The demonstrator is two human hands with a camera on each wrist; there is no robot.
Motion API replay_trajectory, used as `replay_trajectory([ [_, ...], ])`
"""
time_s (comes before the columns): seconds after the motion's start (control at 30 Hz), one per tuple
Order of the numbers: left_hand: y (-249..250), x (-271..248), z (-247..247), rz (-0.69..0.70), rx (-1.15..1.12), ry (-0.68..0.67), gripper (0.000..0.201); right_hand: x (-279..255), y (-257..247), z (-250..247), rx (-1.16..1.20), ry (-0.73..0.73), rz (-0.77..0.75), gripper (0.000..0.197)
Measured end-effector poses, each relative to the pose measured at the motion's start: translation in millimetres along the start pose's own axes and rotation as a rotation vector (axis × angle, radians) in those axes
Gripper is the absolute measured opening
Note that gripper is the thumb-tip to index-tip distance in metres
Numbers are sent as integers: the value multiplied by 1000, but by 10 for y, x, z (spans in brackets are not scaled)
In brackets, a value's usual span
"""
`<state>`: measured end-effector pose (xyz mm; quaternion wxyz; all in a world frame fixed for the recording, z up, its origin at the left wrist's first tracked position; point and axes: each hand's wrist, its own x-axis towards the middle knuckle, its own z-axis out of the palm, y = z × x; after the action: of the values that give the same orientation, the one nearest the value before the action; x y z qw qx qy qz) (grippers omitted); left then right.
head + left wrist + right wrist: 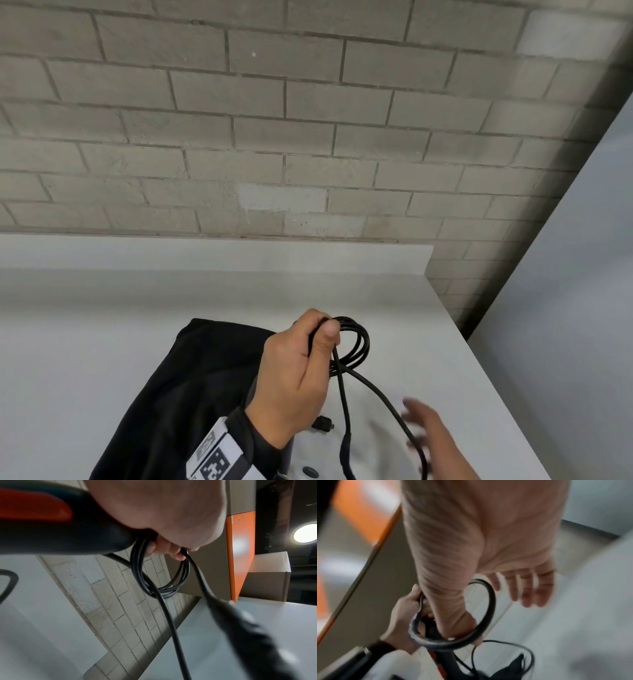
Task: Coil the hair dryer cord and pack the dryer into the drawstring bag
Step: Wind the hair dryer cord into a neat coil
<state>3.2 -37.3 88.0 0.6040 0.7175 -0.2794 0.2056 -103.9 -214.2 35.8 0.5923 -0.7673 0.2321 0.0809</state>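
My left hand (298, 370) is raised above the black drawstring bag (191, 383) and grips several loops of the black cord (364, 339). In the left wrist view the same left hand (163, 513) also holds the black and orange hair dryer (51, 536) by its handle, with the coil (187, 568) hanging from the fingers. Two loose strands drop from the coil toward my right hand (428, 435), which is blurred, with fingers spread. In the right wrist view the right hand (522, 585) is open, its thumb inside one cord loop (493, 601). The dryer's body is mostly hidden in the head view.
The bag lies on a white table (102, 325) set against a grey brick wall (274, 137). The table's right edge (486, 370) runs diagonally close beside my right hand. An orange panel (240, 554) and a cardboard box (267, 585) stand beyond the table.
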Motion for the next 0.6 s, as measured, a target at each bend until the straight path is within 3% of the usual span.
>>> replay_trajectory([
  [0.07, 10, -10, 23, 13, 16, -23, 45, -46, -145, -20, -215, -56, -284, 50],
  [0.13, 13, -6, 28, 20, 24, -36, 45, -7, -357, 67, -506, -175, -443, 69],
  [0.2, 12, -1, 22, 26, 34, -44, 44, -34, -455, 134, -567, -162, -568, 55],
  [0.27, 9, 1, 18, 30, 43, -43, 43, -77, -579, 229, -528, -14, -662, 20],
  [0.3, 8, -2, 14, 31, 43, -41, 42, -77, -608, 249, -472, 42, -669, 13],
  [0.37, 13, 3, 3, 32, 45, -27, 43, -70, -597, 266, -408, 69, -662, 22],
  [0.5, -13, 61, -116, 16, 41, 88, 46, -159, -418, 159, -174, -82, -563, 28],
  [0.6, -95, 129, -257, -29, 45, 192, 51, -109, -58, -67, -132, -180, -440, 42],
])
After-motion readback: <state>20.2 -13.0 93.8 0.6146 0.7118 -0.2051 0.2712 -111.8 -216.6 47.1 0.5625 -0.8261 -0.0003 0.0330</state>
